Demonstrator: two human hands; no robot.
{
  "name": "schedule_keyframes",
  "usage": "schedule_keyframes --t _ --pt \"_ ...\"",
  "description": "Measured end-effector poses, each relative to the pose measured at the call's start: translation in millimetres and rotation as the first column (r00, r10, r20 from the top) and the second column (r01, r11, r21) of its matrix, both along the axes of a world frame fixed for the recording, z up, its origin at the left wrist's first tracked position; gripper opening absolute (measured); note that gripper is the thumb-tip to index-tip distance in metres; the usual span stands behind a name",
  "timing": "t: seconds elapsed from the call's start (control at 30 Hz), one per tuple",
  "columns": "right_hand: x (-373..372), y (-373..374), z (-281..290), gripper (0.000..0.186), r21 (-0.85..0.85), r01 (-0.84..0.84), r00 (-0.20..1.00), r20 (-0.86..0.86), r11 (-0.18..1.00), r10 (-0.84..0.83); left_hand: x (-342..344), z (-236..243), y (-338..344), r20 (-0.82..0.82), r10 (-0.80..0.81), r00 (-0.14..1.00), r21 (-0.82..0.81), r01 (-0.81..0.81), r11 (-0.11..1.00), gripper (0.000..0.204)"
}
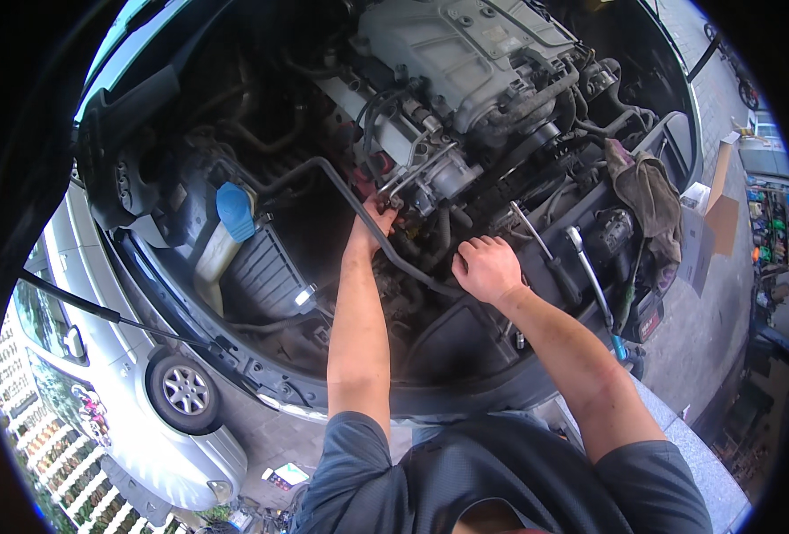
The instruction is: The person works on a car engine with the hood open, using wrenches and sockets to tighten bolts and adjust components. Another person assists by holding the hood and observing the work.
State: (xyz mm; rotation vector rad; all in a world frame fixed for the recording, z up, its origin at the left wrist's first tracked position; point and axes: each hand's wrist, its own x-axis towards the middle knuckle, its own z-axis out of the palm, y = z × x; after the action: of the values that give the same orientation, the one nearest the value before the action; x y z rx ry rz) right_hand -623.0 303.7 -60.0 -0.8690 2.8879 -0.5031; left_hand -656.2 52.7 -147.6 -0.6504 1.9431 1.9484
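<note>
1. Just at left grip (pixel 362 237): small metal fitting (pixel 396 204). Probably stiff, firmly mounted, perhaps greasy; best taken by its solid sides.
2. Fingers curled inward there; impossible to see whether pinching.
3. Across left grip: bent black tube (pixel 348 195). Beyond, upper right: silver engine housing (pixel 452 178).
4. Lower right of left grip: right grip (pixel 490 270), fingers folded, palm hidden, contents unclear.
5. Right of right grip: long wrench (pixel 593 278); farther, upper right: draped cloth (pixel 651 198).

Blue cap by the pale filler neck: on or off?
On, it seems: the blue cap covers the upper end of the pale filler neck. Whether it is snapped tight, cannot tell.
</note>
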Motion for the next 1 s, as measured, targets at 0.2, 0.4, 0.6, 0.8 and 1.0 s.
schedule_keyframes --t 0.2,0.4,0.6,0.8,1.0 --pt "-0.4 -0.3 0.4 0.018 0.003 0.001 1.0 -0.005 1.0 -0.001 -2.1 3.5 -4.8 0.041 -0.079 0.996 -0.124 0.084 0.989 0.035" --pt "-0.4 0.7 5.2 0.018 0.004 0.013 1.0 0.0 1.0 -0.013 -1.4 14.4 -0.4 -0.065 -0.022 0.998 -0.042 0.02 0.999 0.04" --pt "-0.7 -2.1 9.1 0.017 0.006 -0.002 1.0 -0.012 1.0 0.002 -6.4 6.7 -12.5 0.007 -0.116 0.993 -0.058 0.116 0.992 0.043" --pt "-1.2 -3.3 10.7 0.018 0.014 0.001 1.0 0.03 1.0 -0.002 -6.1 3.9 -16.4 0.002 -0.179 0.984 -0.068 0.179 0.982 0.052" --pt "-1.9 -2.5 8.7 0.017 0.013 -0.008 1.0 0.0 1.0 0.008 -7.2 -7.2 -12.1 -0.036 -0.168 0.985 -0.241 0.155 0.958 0.048"
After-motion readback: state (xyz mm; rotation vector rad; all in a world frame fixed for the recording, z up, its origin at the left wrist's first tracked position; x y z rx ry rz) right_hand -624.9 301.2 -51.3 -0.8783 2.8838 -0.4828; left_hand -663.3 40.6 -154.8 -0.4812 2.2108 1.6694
